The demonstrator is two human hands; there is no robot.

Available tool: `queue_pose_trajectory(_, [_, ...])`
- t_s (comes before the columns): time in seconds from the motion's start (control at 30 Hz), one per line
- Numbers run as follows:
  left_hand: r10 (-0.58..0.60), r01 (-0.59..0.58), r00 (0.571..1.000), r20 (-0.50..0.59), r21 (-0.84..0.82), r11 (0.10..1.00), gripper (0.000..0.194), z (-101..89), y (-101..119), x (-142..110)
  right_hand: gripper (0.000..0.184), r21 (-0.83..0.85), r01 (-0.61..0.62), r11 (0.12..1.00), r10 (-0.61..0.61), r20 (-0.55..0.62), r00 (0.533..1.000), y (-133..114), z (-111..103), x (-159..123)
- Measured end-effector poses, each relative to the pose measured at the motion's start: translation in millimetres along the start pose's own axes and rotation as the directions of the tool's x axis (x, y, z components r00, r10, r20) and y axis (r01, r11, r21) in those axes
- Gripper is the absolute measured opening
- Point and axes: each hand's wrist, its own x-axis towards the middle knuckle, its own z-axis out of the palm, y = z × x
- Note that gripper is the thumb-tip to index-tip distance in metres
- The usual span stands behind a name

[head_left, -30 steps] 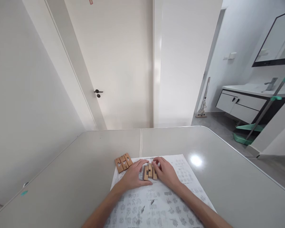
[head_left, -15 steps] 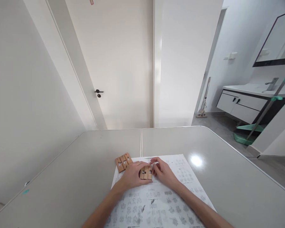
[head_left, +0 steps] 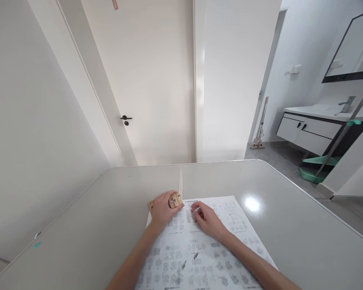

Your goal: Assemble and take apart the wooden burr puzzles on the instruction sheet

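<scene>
- blocks point(head_left: 174, 200), wooden and notched, sit at 11 o'clock on the paper point(head_left: 199, 249), by its far edge; whether they rest flat or are slightly raised, i cannot tell.
- left hand point(head_left: 162, 210) is clamped on these blocks, thumb on the near side, fingers over the far side.
- that hand has just shifted from the upper middle of the paper towards 11 o'clock, taking the blocks along; both wooden groups are now close together on one side.
- other blocks point(head_left: 151, 204) show at 9 o'clock from the left hand, partly hidden behind it; whether they touch the held ones, i cannot tell.
- right hand point(head_left: 210, 220) lies at 1 o'clock on the paper, well apart from the blocks, fingers curled and thumb near the fingertips. nothing shows in its grip, and i cannot tell whether the tips meet.
- with the blocks gone from beside it, the right hand has no visible part in the handling; the left alone has hold of them.
- paper, covered in faint printed figures, lies under the right hand and forearm, on the grey table point(head_left: 87, 217).
- seam point(head_left: 181, 177) in the table runs from the far edge down to the paper, near the held blocks at their 1 o'clock.
</scene>
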Motion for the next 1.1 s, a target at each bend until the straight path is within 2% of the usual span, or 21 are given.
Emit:
queue_pose_trajectory(0.2, [-0.025,0.024,0.999,0.026,0.043,0.999,0.051,6.2,-4.9,1.0,0.019,-0.015,-0.008,1.000,0.008,0.014,1.000,-3.6,-0.7,-0.3])
queue_pose_trajectory(0.43, [0.014,-0.018,0.997,0.071,0.054,0.998,0.042,-8.4,-7.0,-5.6,0.016,-0.011,0.026,1.000,-0.026,0.036,0.999,-4.2,-1.4,-0.7])
queue_pose_trajectory(0.53, [0.056,-0.059,0.995,0.087,0.039,0.997,0.045,-13.4,-11.1,-7.5,0.016,-0.020,0.035,0.999,-0.034,0.036,0.999,-2.4,-1.5,-0.7])
queue_pose_trajectory(0.63, [0.088,-0.091,0.988,0.124,0.020,0.996,0.059,-14.2,-17.6,-6.3,0.017,-0.027,0.044,0.999,-0.043,0.038,0.998,-1.4,-1.6,-0.7])
queue_pose_trajectory(0.7, [0.062,-0.063,0.989,0.133,0.005,0.998,0.067,-14.6,-24.8,-2.9,0.017,-0.027,0.045,0.999,-0.044,0.042,0.998,-1.4,-1.8,-1.1])
queue_pose_trajectory(0.73, [0.029,-0.029,0.993,0.118,0.000,1.000,0.064,-15.2,-29.6,-0.5,0.017,-0.027,0.045,0.999,-0.043,0.045,0.998,-1.6,-2.0,-1.3])
queue_pose_trajectory(0.8, [-0.054,0.054,0.998,0.021,0.000,0.999,0.047,-18.0,-41.8,4.4,0.017,-0.027,0.042,0.999,-0.041,0.050,0.998,-2.1,-2.5,-1.7])
queue_pose_trajectory(0.87, [-0.112,0.112,0.993,-0.041,0.007,0.994,0.039,-22.5,-56.8,8.3,0.017,-0.026,0.042,0.999,-0.040,0.055,0.998,-2.6,-3.0,-1.9])
queue_pose_trajectory(1.1, [-0.149,0.149,0.989,0.007,-0.006,0.989,0.042,-42.1,-104.0,6.1,0.017,-0.020,0.051,0.999,-0.049,0.056,0.997,-3.6,-3.7,-2.5])
